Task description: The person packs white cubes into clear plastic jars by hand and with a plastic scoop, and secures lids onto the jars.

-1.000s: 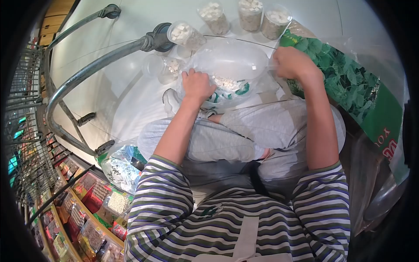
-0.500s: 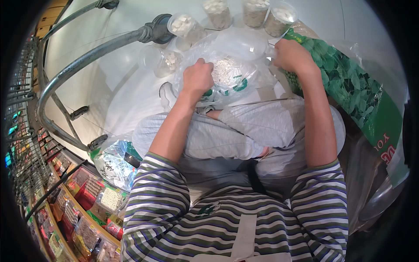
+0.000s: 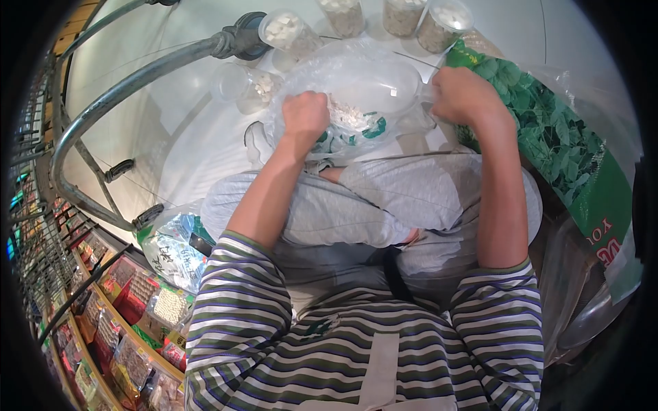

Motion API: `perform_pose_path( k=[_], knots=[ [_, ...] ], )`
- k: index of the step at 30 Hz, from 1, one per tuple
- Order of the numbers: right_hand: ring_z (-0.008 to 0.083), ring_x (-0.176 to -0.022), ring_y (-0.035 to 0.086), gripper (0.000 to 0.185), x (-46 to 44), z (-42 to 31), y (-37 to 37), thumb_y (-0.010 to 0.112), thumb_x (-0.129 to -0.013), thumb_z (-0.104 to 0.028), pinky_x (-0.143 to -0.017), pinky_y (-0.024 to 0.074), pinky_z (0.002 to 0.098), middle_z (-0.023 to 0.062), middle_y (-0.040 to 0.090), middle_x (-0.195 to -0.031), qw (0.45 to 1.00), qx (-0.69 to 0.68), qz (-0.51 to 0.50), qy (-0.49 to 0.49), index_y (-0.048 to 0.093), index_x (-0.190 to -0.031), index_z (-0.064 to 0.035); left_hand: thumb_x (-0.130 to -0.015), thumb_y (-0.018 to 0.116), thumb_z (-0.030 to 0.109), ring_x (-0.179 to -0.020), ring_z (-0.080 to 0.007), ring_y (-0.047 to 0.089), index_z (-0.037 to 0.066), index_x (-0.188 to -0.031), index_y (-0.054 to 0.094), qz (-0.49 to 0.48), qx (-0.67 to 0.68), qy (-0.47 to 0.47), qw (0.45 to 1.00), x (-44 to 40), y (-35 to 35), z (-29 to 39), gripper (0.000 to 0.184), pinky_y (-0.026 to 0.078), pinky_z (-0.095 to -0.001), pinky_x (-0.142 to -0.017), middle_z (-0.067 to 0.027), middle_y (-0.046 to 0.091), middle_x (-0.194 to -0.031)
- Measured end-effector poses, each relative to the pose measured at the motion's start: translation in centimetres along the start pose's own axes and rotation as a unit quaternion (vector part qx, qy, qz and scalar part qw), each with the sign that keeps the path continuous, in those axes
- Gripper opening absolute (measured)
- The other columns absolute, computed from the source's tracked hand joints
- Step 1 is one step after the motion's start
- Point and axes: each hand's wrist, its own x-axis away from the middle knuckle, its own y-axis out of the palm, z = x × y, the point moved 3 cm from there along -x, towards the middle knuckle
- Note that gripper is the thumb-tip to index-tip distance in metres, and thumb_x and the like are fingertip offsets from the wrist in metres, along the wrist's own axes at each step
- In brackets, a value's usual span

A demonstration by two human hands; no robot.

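Observation:
A clear plastic bag (image 3: 373, 140) with green print lies open in front of my crossed legs, white pieces (image 3: 348, 115) inside it. My left hand (image 3: 306, 115) is closed on the bag's left edge. Over the bag's right part, a clear plastic scoop or container (image 3: 387, 85) lies tilted, its narrow end toward my right hand (image 3: 456, 96). That hand's fingers are curled around this end. A tipped clear cup (image 3: 240, 85) with some white pieces is left of the bag.
Filled cups (image 3: 288, 33) (image 3: 343, 17) (image 3: 404, 17) (image 3: 444, 26) stand behind the bag. A metal cart frame (image 3: 130, 106) curves at the left, above shelves of packaged goods (image 3: 137, 356). A green printed sheet (image 3: 548, 130) lies right; another bag (image 3: 179, 253) sits by my left knee.
The clear scoop or container dipped, then came up tilted over the bag. My left hand shifted slightly left with the bag's edge. The cups and cart frame moved a little in view.

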Motion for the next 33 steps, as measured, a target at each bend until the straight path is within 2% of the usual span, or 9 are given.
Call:
perform_pose_path(
  k=[8, 13, 15, 22, 25, 26, 28, 29, 33],
  knots=[
    [0.0407, -0.089, 0.068, 0.021, 0.7, 0.1, 0.1, 0.071, -0.070, -0.010, -0.080, 0.0549, 0.0459, 0.0227, 0.070, -0.090, 1.000, 0.015, 0.021, 0.002, 0.070, -0.089, 0.0005, -0.077, 0.069, 0.024, -0.076, -0.0347, 0.070, 0.008, -0.085, 0.076, 0.038, 0.164, -0.068, 0.983, -0.2, -4.7, -0.9, 0.019, 0.054, -0.0436, -0.069, -0.0152, 0.072, -0.080],
    [0.0410, -0.086, 0.067, 0.016, 0.3, -0.7, 0.6, 0.062, -0.075, -0.007, -0.079, 0.0540, 0.0462, 0.0223, 0.069, -0.087, 0.999, 0.030, 0.010, -0.031, 0.070, -0.087, -0.0004, -0.080, 0.074, 0.026, -0.067, -0.0282, 0.065, 0.006, -0.086, 0.074, 0.008, 0.326, -0.053, 0.944, 0.2, -8.3, 1.1, 0.021, 0.053, -0.0365, -0.065, -0.0114, 0.069, -0.072],
    [0.0422, -0.084, 0.066, 0.016, 0.1, -0.9, 0.9, 0.057, -0.078, -0.006, -0.077, 0.0525, 0.0482, 0.0232, 0.068, -0.085, 0.996, 0.008, 0.044, -0.075, 0.069, -0.086, -0.0004, -0.083, 0.073, 0.024, -0.064, -0.0253, 0.061, 0.003, -0.088, 0.073, 0.058, 0.392, 0.078, 0.915, 0.2, -8.1, 2.6, 0.021, 0.050, -0.0346, -0.063, -0.0102, 0.066, -0.070],
    [0.0442, -0.083, 0.063, 0.015, -0.5, -0.9, 0.4, 0.057, -0.077, -0.008, -0.075, 0.0501, 0.0512, 0.0246, 0.066, -0.085, 0.989, -0.030, 0.102, -0.102, 0.066, -0.084, 0.0002, -0.090, 0.066, 0.018, -0.063, -0.0154, 0.058, -0.001, -0.087, 0.071, 0.139, 0.465, 0.038, 0.874, 0.3, -9.7, 1.6, 0.019, 0.046, -0.0294, -0.061, -0.0076, 0.064, -0.068],
    [0.0447, -0.085, 0.063, 0.017, -0.9, -1.0, -0.4, 0.058, -0.074, -0.011, -0.076, 0.0500, 0.0512, 0.0246, 0.066, -0.084, 0.982, -0.069, 0.139, -0.108, 0.064, -0.085, 0.0007, -0.088, 0.063, 0.013, -0.064, -0.0036, 0.051, 0.001, -0.085, 0.072, -0.028, 0.542, 0.010, 0.840, 2.0, -12.4, 1.5, 0.016, 0.040, -0.0234, -0.057, 0.0011, 0.062, -0.067],
    [0.0421, -0.091, 0.065, 0.024, -0.9, -1.2, -1.1, 0.059, -0.073, -0.009, -0.081, 0.0523, 0.0496, 0.0230, 0.068, -0.092, 0.985, -0.067, 0.128, -0.098, 0.067, -0.095, -0.0018, -0.088, 0.063, 0.013, -0.064, -0.0036, 0.051, 0.001, -0.085, 0.072, -0.030, 0.541, 0.011, 0.840, 2.2, -12.5, 1.3, 0.016, 0.040, -0.0234, -0.057, 0.0011, 0.062, -0.067],
    [0.0395, -0.096, 0.067, 0.034, -0.9, -1.3, -1.6, 0.060, -0.072, -0.008, -0.086, 0.0545, 0.0480, 0.0213, 0.071, -0.099, 0.987, -0.067, 0.116, -0.088, 0.071, -0.105, -0.0042, -0.085, 0.063, 0.014, -0.063, -0.0045, 0.050, 0.001, -0.086, 0.072, -0.224, 0.520, 0.039, 0.824, 2.8, -11.6, 1.7, 0.016, 0.040, -0.0230, -0.058, 0.0011, 0.060, -0.065],
    [0.0398, -0.096, 0.067, 0.033, -1.0, -1.4, -1.7, 0.060, -0.072, -0.008, -0.085, 0.0546, 0.0481, 0.0215, 0.071, -0.098, 0.987, -0.067, 0.120, -0.081, 0.071, -0.103, -0.0042, -0.083, 0.064, 0.015, -0.065, -0.0150, 0.061, 0.002, -0.089, 0.072, -0.202, 0.438, 0.061, 0.874, 2.4, -9.4, 1.1, 0.017, 0.048, -0.0305, -0.062, -0.0057, 0.066, -0.070],
    [0.0446, -0.087, 0.063, 0.020, -1.2, -1.2, -1.1, 0.059, -0.071, -0.013, -0.077, 0.0505, 0.0505, 0.0232, 0.066, -0.084, 0.977, -0.095, 0.158, -0.107, 0.063, -0.086, 0.0003, -0.080, 0.067, 0.012, -0.067, -0.0225, 0.064, 0.003, -0.086, 0.069, -0.051, 0.149, 0.034, 0.987, 0.6, -3.7, 0.3, 0.012, 0.050, -0.0358, -0.065, -0.0098, 0.069, -0.076]
  ],
)
